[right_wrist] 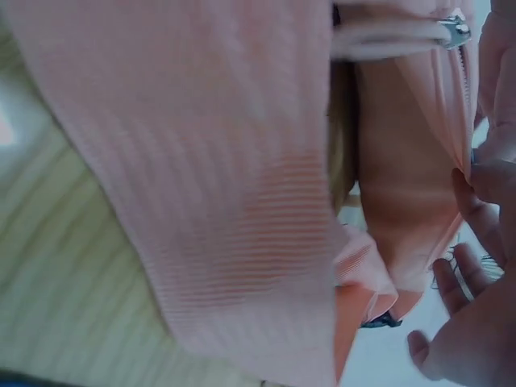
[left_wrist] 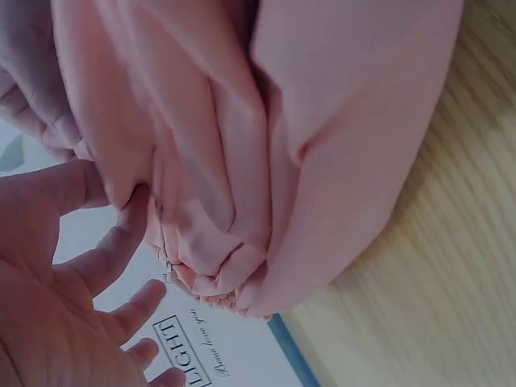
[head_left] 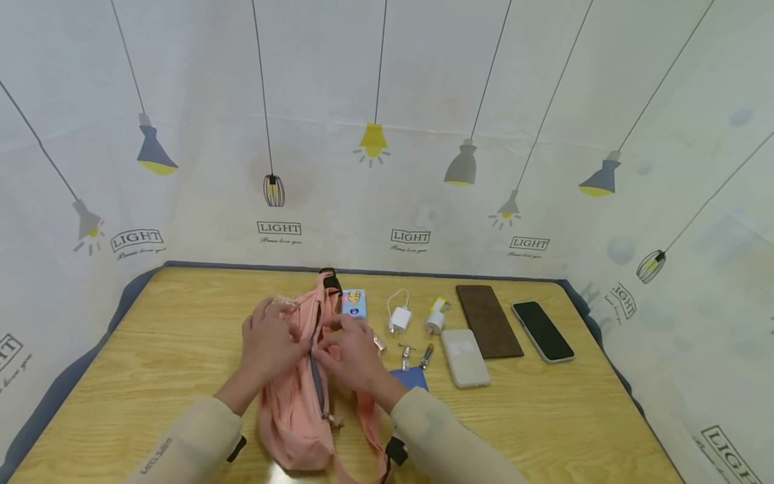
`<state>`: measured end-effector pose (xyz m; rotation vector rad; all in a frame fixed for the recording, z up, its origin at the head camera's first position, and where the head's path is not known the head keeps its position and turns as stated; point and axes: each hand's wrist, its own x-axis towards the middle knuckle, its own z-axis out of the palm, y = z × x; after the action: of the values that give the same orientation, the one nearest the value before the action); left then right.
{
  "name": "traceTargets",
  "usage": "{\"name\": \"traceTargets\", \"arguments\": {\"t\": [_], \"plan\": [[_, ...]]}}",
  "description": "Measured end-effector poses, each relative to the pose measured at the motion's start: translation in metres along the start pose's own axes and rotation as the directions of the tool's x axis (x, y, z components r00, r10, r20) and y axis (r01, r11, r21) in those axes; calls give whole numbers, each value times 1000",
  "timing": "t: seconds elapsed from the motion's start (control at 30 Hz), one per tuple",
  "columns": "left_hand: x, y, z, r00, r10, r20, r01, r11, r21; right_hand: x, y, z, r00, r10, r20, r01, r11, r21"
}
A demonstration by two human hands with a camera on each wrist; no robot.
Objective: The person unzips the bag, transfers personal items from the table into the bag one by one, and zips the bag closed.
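A pink fabric bag (head_left: 293, 417) lies on the wooden table (head_left: 151, 349) in front of me, its grey zip (head_left: 317, 378) running along the top. My left hand (head_left: 272, 341) pinches the fabric on the left side of the zip opening. My right hand (head_left: 351, 356) pinches the right edge. In the left wrist view the thumb and forefinger of the left hand (left_wrist: 56, 266) nip a fold of the bag (left_wrist: 322, 121). The right wrist view shows the bag (right_wrist: 201, 161) close up, a metal zip pull (right_wrist: 453, 31), and the right hand (right_wrist: 476, 322) at the seam.
Right of the bag lie a small blue-and-white pack (head_left: 353, 302), a white charger with cable (head_left: 399, 316), a white plug (head_left: 435, 321), a beige power bank (head_left: 464, 356), a brown wallet (head_left: 488, 320), a black phone (head_left: 542, 331), a blue card (head_left: 411, 380) and small metal items (head_left: 406, 353).
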<state>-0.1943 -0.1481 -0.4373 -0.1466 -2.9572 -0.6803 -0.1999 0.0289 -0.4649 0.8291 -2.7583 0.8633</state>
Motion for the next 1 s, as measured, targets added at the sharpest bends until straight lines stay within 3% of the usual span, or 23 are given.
{"name": "traceTargets", "arguments": {"t": [0.17,0.3,0.43,0.63,0.77,1.0], "plan": [[0,2,-2,992,19,-123,-25,999,-41,4,-8,0,997,79,-1,-79,996,-49],[1,2,-3,984,14,-180,-27,997,-69,5,-11,0,998,43,-42,-46,996,-81],[0,4,-7,978,8,-207,-28,995,-97,7,-15,1,998,17,-54,-19,999,-35],[-2,5,-10,976,-4,-217,-21,993,-113,8,-22,0,994,109,9,-109,987,116],[-2,3,-14,971,-8,-240,-20,993,-113,9,-28,-3,991,133,-31,-130,987,92],[-3,-6,-28,955,60,-292,-83,994,-70,9,-29,-12,969,217,-115,-213,976,49]]}}
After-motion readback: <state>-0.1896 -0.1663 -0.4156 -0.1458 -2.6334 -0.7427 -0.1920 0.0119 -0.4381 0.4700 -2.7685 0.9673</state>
